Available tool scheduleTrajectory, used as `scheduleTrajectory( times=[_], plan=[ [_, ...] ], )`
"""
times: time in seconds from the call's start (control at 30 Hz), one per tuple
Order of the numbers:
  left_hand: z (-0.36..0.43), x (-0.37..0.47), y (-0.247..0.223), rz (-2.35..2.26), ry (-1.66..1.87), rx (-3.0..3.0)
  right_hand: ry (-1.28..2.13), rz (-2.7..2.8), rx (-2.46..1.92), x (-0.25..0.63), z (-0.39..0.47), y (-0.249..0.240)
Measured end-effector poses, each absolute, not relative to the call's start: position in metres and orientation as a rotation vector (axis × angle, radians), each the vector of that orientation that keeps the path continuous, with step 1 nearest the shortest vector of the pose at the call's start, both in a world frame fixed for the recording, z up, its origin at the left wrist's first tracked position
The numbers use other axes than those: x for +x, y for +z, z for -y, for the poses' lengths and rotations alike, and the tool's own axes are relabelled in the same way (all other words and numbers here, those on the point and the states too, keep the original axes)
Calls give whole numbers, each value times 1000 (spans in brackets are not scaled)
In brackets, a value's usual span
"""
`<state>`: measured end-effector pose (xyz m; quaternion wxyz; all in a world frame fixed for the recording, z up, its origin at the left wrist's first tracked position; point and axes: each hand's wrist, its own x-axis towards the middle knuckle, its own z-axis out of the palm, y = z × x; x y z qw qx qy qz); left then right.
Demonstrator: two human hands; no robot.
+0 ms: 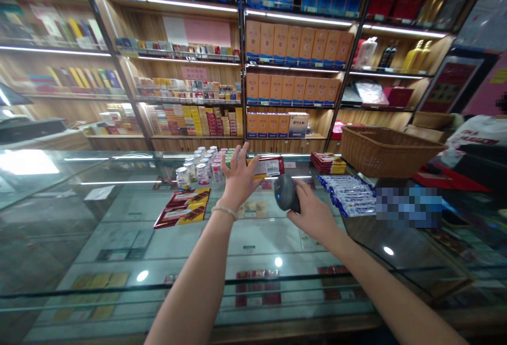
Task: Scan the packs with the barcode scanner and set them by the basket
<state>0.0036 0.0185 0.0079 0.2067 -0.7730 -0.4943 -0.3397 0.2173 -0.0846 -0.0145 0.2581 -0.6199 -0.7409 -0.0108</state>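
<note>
On the worktop [273, 242], a wicker basket [390, 149] stands at two o'clock from the right hand [317, 215], which grasps a scanner [285, 193]. The splayed left hand [240, 180] overlaps a red packet [271, 166] at the scanner's eleven o'clock; whether gripping, I cannot tell.

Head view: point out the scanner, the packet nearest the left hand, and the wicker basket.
Scanner [285, 193]: head view, on its dark rounded head.
Packet [270, 167]: head view, on its pale printed panel.
Wicker basket [386, 157]: head view, on its front wall.
</note>
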Motion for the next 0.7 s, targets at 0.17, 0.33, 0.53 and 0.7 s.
scheduleTrajectory(
  times=[0.17, 0.33, 0.53, 0.7],
  plan=[
    [-17, 5, 8, 1382, -956, -2145, 151, 1815, -1541, 236, 95, -1],
    [-15, 5, 9, 1383, -941, -2147, 533, 1694, -1397, 238, 110, 4],
    [-16, 5, 9, 1383, -981, -2156, 706, 1640, -1365, 231, 125, 12],
    [-18, 5, 8, 1380, -968, -2146, 745, 1649, -1378, 232, 125, 11]
  ],
)
